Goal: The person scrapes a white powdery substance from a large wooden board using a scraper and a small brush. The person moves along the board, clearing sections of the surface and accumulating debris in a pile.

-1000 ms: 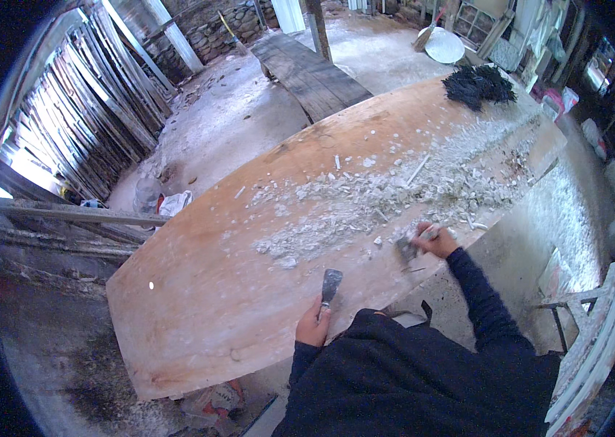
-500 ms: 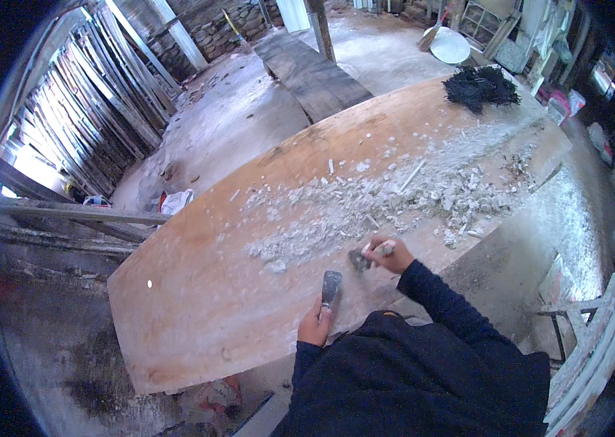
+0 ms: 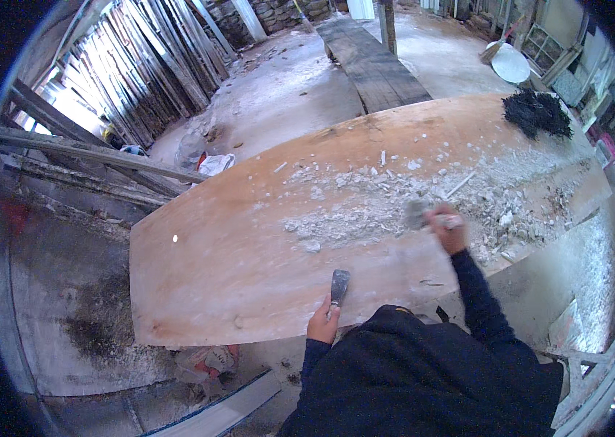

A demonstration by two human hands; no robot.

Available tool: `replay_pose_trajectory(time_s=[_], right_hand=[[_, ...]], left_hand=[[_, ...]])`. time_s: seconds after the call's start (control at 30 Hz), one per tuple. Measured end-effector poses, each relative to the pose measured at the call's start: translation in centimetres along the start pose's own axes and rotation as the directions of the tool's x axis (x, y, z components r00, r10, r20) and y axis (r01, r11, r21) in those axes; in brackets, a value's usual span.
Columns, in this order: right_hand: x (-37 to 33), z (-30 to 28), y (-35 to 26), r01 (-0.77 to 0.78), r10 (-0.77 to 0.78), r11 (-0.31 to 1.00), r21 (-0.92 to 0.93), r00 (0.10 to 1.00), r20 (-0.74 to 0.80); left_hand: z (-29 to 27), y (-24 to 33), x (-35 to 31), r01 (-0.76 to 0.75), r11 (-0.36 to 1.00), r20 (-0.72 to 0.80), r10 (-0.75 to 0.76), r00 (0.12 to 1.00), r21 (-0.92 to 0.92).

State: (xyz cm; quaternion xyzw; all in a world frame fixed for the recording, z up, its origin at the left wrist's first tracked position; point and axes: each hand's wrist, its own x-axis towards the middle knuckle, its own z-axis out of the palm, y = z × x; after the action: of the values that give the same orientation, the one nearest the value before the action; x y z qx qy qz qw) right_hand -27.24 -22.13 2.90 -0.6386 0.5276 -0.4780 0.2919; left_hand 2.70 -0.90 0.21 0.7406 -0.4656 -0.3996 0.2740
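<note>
My left hand (image 3: 323, 323) is closed round the handle of a putty knife (image 3: 339, 285), its wide grey blade pointing up and away from me, near the front edge of a large wooden board (image 3: 198, 291). Farther out and to the right, my right hand (image 3: 447, 224) grips a short brush (image 3: 415, 214) by its pale handle. Motion smears the brush's grey head, which is at the white plaster rubble (image 3: 373, 215). This heap of crumbs and chunks stretches across the board's middle and right.
A black fibrous tangle (image 3: 537, 114) lies at the board's far right corner. Beyond the board stands a dark plank bench (image 3: 373, 62). Wooden beams (image 3: 96, 156) cross at the left. Slatted wood (image 3: 595, 386) stands at the lower right, and a white strip (image 3: 227, 408) lies below.
My right hand has swept the brush away from me and rightward, from the near board surface to the rubble. The left hand still holds the putty knife. The whole view has shifted.
</note>
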Motion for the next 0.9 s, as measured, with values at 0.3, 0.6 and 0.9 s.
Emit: replay_pose_trajectory(time_s=[0.3, 0.6, 0.9], right_hand=[[2.2, 13.0, 0.6, -0.185, 0.073, 0.944, 0.271, 0.924, 0.375], [7.2, -3.1, 4.8, 0.170, -0.232, 0.764, -0.622, 0.972, -0.020], [10.1, 6.1, 3.4, 0.141, -0.158, 0.966, 0.219, 0.986, 0.062]], left_hand=[[-1.9, 0.6, 0.2, -0.017, 1.000, -0.096, 0.015, 0.995, -0.022], [-0.9, -1.6, -1.2, -0.010, 1.000, -0.194, 0.015, 0.981, 0.026], [-2.3, -3.7, -3.0, 0.069, 0.997, -0.256, -0.058, 0.965, 0.032]])
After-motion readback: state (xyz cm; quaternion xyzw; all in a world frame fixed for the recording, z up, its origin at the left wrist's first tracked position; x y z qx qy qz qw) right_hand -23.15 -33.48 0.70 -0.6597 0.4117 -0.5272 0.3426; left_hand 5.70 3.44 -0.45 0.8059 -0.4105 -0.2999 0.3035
